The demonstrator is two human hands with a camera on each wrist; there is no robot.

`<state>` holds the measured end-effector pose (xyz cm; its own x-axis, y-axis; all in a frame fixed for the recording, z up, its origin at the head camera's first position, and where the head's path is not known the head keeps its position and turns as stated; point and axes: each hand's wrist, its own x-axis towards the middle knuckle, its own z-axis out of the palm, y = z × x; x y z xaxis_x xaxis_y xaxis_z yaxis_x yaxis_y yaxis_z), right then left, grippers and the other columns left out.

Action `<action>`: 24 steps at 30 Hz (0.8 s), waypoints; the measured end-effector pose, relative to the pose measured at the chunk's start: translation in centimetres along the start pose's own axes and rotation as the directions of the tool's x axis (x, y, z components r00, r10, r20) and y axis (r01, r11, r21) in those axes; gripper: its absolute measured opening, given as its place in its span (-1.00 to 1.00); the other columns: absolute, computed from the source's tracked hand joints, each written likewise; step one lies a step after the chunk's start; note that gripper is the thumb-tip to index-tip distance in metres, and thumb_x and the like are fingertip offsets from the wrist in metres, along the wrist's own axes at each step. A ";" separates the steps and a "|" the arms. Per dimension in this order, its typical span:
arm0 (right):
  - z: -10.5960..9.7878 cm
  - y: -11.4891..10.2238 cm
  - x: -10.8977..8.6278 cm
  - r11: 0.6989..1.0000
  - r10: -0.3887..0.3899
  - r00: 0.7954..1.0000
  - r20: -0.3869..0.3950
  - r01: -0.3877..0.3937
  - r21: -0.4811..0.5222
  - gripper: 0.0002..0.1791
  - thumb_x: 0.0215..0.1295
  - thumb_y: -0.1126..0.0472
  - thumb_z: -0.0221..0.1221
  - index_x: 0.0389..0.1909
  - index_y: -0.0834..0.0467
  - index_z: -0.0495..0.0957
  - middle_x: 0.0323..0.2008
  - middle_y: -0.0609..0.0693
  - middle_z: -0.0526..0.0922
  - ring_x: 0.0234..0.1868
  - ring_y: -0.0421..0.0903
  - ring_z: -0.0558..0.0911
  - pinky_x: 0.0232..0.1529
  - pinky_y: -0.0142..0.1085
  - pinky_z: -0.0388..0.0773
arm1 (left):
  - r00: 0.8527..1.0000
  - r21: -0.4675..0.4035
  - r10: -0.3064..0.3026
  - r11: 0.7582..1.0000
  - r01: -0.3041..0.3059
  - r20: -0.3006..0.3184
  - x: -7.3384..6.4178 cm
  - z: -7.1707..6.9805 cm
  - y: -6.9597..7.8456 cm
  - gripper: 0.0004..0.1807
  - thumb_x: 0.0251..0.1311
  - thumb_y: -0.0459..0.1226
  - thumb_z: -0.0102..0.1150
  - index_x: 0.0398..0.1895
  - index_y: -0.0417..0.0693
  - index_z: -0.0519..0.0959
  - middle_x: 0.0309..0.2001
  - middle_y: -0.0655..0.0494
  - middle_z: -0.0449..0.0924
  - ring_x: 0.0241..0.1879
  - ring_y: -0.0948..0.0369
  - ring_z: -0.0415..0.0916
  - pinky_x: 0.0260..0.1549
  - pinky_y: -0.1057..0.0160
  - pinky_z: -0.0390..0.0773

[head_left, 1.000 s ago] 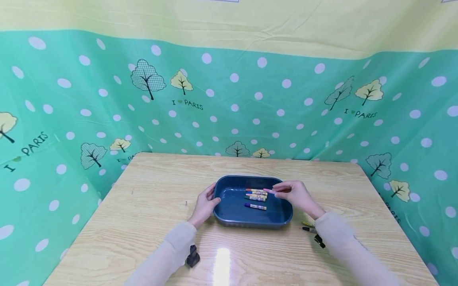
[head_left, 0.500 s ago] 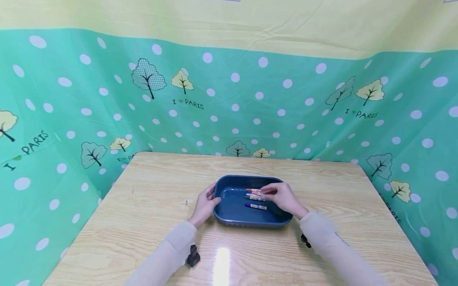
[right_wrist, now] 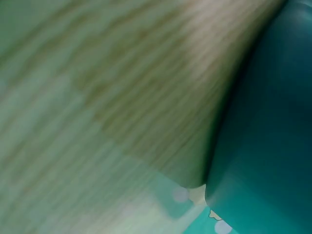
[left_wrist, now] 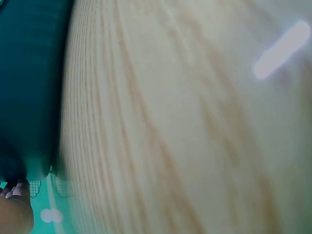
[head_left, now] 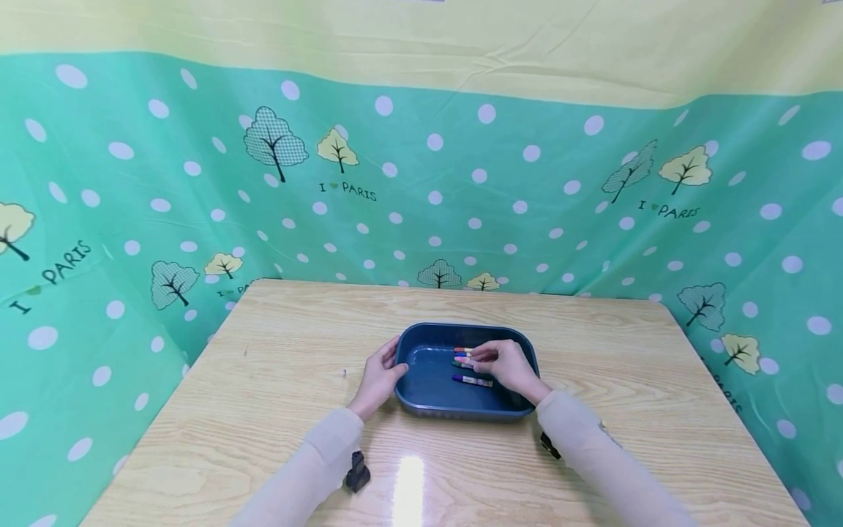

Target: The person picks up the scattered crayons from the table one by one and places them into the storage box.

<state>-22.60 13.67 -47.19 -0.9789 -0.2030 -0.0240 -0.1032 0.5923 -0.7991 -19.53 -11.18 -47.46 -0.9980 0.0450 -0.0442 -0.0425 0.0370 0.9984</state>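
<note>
A dark blue rectangular basin (head_left: 428, 395) stands on the table, with several paper-wrapped crayons lying inside. My left hand (head_left: 378, 377) grips its left rim, thumb over the edge and fingers along the outside. In the left wrist view only a bit of that hand (left_wrist: 15, 209) shows beside the basin wall (left_wrist: 29, 87). My right hand (head_left: 507, 364) is inside the basin and pinches a pink crayon (head_left: 464, 360) over the row of crayons, partly covering them. A purple crayon (head_left: 472, 380) lies apart, nearer the front. The right wrist view shows the basin's outer wall (right_wrist: 268, 136), not the fingers.
A wooden table (head_left: 276, 439) carries the basin, and a green dotted cloth (head_left: 369, 241) hangs behind and at the sides. A yellow bit (head_left: 603, 423) peeks out beside my right sleeve (head_left: 579, 432). Black wrist cameras (head_left: 357, 472) hang under both sleeves.
My right hand has carried the pink crayon leftward and down from the basin's right side to the row of crayons. My left hand keeps its hold on the rim.
</note>
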 end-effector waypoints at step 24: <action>0.2 0.0 -0.1 1.000 0.017 0.998 -0.052 -0.016 0.020 -0.76 0.07 0.39 0.24 -0.20 0.17 0.64 -0.29 0.01 0.70 -0.28 -0.14 0.66 -0.24 -0.29 0.66 | 1.000 0.029 -0.011 1.000 0.011 -0.006 -0.2 0.1 0.5 -0.37 0.10 -0.56 -0.04 0.31 -0.36 0.14 0.29 -0.36 0.17 0.29 -0.15 0.15 0.25 -0.02 0.24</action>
<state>-22.45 13.52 -47.36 -0.9884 -0.1521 -0.0061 -0.0842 0.5798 -0.8104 -19.31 -11.03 -46.93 -0.9978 0.0384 -0.0545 -0.0518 0.0667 0.9964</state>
